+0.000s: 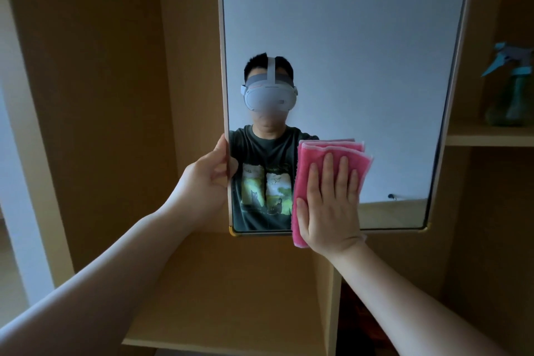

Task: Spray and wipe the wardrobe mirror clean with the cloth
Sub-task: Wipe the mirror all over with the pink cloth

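Observation:
The wardrobe mirror (361,52) hangs upright in a pale frame at the centre of the head view. My left hand (211,176) grips its left edge near the bottom, thumb on the glass. My right hand (332,205) lies flat, fingers spread, pressing a folded pink cloth (306,159) against the lower part of the glass. The cloth reaches past the mirror's bottom edge. A green spray bottle (511,89) with a teal trigger stands on a shelf at the far right, away from both hands.
Wooden wardrobe panels (101,95) surround the mirror. A shelf (488,136) at the right holds the bottle. A wooden ledge (231,298) lies below the mirror. The glass reflects a person wearing a headset and a dark printed T-shirt.

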Demonstrator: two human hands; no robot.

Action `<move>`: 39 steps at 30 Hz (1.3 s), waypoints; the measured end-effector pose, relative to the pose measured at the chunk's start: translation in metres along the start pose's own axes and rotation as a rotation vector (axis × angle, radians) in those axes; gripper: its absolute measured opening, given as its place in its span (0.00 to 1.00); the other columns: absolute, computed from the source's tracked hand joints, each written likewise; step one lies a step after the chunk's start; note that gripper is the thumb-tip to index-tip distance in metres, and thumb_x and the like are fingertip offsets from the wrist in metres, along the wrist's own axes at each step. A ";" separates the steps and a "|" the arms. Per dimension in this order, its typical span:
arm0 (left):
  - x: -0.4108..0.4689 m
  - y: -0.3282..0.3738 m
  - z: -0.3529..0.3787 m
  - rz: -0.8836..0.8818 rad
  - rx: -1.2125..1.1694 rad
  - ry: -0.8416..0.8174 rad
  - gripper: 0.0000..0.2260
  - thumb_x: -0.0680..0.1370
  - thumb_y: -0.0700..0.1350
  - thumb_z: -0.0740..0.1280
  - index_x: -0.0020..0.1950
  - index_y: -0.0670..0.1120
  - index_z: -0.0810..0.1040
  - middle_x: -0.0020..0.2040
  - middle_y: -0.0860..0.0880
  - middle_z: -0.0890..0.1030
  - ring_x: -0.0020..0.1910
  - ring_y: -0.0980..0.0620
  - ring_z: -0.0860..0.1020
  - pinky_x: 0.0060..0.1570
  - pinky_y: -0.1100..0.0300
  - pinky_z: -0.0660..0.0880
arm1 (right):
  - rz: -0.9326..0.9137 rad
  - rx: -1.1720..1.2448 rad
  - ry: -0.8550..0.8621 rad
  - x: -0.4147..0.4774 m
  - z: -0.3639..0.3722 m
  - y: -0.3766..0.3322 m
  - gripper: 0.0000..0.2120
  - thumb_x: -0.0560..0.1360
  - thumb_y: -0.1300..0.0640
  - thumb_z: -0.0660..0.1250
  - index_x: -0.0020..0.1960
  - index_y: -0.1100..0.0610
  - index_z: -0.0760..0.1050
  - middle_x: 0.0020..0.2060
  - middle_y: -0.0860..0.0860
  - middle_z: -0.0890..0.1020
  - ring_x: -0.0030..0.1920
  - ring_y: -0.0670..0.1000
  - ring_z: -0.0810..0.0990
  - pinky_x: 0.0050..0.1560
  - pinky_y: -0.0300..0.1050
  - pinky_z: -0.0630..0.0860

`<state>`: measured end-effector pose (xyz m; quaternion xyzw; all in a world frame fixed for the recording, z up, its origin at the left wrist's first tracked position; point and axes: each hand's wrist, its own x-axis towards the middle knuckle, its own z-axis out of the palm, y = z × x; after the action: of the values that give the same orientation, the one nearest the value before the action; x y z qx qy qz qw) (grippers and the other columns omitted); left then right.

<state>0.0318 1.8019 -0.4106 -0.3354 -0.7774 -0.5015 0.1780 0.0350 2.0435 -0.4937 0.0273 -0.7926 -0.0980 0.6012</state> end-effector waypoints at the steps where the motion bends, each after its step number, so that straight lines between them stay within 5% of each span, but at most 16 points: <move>1: 0.000 0.000 0.000 -0.004 -0.007 -0.007 0.18 0.79 0.30 0.58 0.69 0.37 0.64 0.51 0.39 0.73 0.54 0.41 0.75 0.56 0.45 0.73 | 0.000 -0.002 -0.005 0.000 0.000 -0.003 0.31 0.81 0.46 0.48 0.77 0.62 0.49 0.75 0.64 0.52 0.76 0.66 0.47 0.75 0.64 0.44; 3: 0.001 0.000 0.000 -0.012 -0.005 -0.007 0.17 0.80 0.30 0.58 0.69 0.36 0.64 0.53 0.36 0.73 0.57 0.40 0.73 0.60 0.45 0.73 | -0.006 -0.003 -0.005 0.000 0.001 -0.007 0.31 0.81 0.46 0.48 0.77 0.63 0.51 0.75 0.64 0.54 0.76 0.67 0.48 0.75 0.65 0.44; 7: 0.001 -0.002 0.000 -0.033 0.035 0.010 0.22 0.78 0.29 0.57 0.72 0.39 0.65 0.46 0.42 0.75 0.58 0.42 0.75 0.52 0.63 0.68 | -0.030 0.015 0.006 -0.001 0.001 -0.015 0.32 0.81 0.46 0.49 0.78 0.62 0.48 0.75 0.64 0.53 0.75 0.67 0.49 0.75 0.65 0.45; 13: -0.002 0.001 0.000 -0.018 0.037 -0.004 0.27 0.76 0.27 0.58 0.74 0.42 0.63 0.57 0.38 0.75 0.60 0.48 0.70 0.47 0.70 0.68 | -0.058 0.013 -0.037 -0.002 0.003 -0.027 0.32 0.80 0.45 0.50 0.78 0.63 0.49 0.75 0.64 0.53 0.75 0.69 0.51 0.75 0.65 0.45; 17: -0.003 0.001 0.000 0.009 0.012 0.004 0.24 0.78 0.29 0.58 0.74 0.41 0.64 0.58 0.37 0.75 0.60 0.53 0.68 0.49 0.59 0.77 | -0.070 0.021 -0.047 -0.004 0.003 -0.037 0.32 0.81 0.46 0.49 0.78 0.63 0.47 0.76 0.64 0.50 0.76 0.67 0.47 0.75 0.64 0.44; 25: -0.004 0.000 -0.001 0.000 -0.018 0.007 0.26 0.77 0.29 0.60 0.74 0.43 0.64 0.54 0.44 0.77 0.59 0.46 0.76 0.53 0.64 0.74 | -0.167 0.048 -0.068 -0.010 0.006 -0.061 0.33 0.80 0.45 0.51 0.78 0.62 0.48 0.77 0.62 0.48 0.76 0.66 0.47 0.75 0.63 0.44; 30: -0.003 0.001 -0.002 -0.007 -0.001 0.021 0.29 0.77 0.32 0.63 0.76 0.47 0.62 0.49 0.53 0.81 0.53 0.55 0.80 0.57 0.57 0.76 | -0.231 0.045 -0.077 -0.014 0.010 -0.073 0.32 0.81 0.45 0.53 0.78 0.62 0.52 0.77 0.62 0.51 0.77 0.65 0.47 0.76 0.62 0.43; 34: 0.000 -0.002 -0.005 -0.049 0.002 0.010 0.28 0.76 0.35 0.66 0.75 0.47 0.65 0.55 0.47 0.81 0.52 0.57 0.80 0.53 0.60 0.77 | -0.350 0.062 -0.085 -0.018 0.012 -0.079 0.31 0.81 0.44 0.53 0.78 0.61 0.53 0.77 0.61 0.52 0.77 0.64 0.49 0.76 0.60 0.45; 39: 0.001 -0.006 -0.003 -0.028 -0.007 0.019 0.34 0.75 0.25 0.60 0.74 0.56 0.66 0.50 0.64 0.82 0.52 0.62 0.81 0.50 0.62 0.79 | -0.507 0.050 -0.121 -0.025 0.013 -0.076 0.29 0.82 0.49 0.52 0.78 0.60 0.52 0.77 0.59 0.52 0.77 0.62 0.49 0.77 0.59 0.46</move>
<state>0.0261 1.7975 -0.4126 -0.3205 -0.7785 -0.5097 0.1774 0.0237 1.9745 -0.5354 0.2339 -0.7972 -0.2271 0.5082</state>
